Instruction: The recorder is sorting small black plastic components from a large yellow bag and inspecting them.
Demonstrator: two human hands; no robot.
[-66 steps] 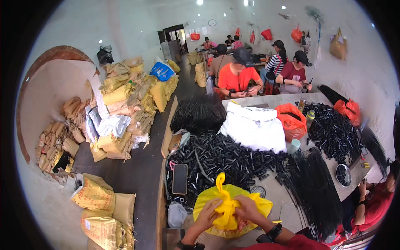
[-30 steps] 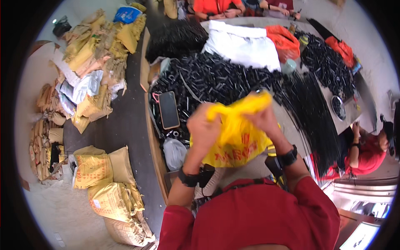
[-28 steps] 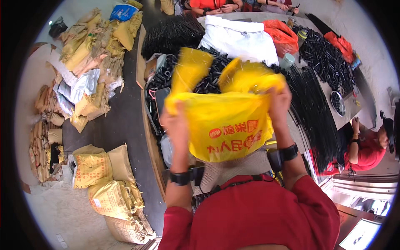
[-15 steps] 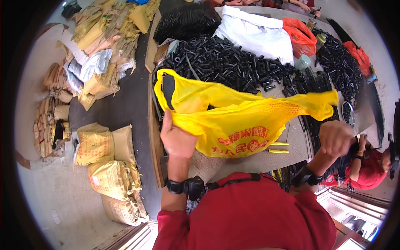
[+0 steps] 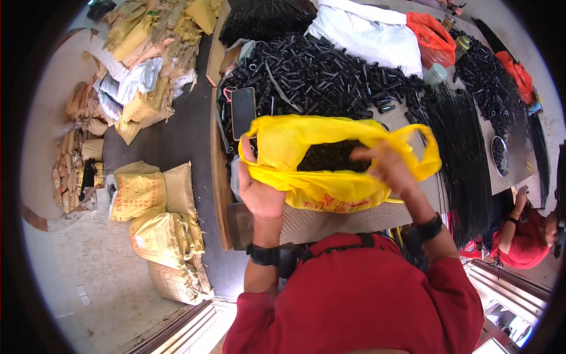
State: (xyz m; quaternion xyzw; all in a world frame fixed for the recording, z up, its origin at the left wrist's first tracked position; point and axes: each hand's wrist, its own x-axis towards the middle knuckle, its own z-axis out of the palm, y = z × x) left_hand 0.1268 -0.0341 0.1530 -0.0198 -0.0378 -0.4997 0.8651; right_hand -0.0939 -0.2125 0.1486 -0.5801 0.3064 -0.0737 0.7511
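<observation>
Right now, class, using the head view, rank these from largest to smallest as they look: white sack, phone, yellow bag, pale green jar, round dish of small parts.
1. Yellow bag
2. White sack
3. Phone
Unranked, both smaller: pale green jar and round dish; they look too alike in size to separate.

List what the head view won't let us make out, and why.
Head view:
- Right hand: blurred, finger positions unclear.
- Left hand: some fingers hidden by the yellow bag.
- Dark material in the bag's opening: too fine to identify.
- Bundle of black strands: cut off by the upper edge.
</observation>
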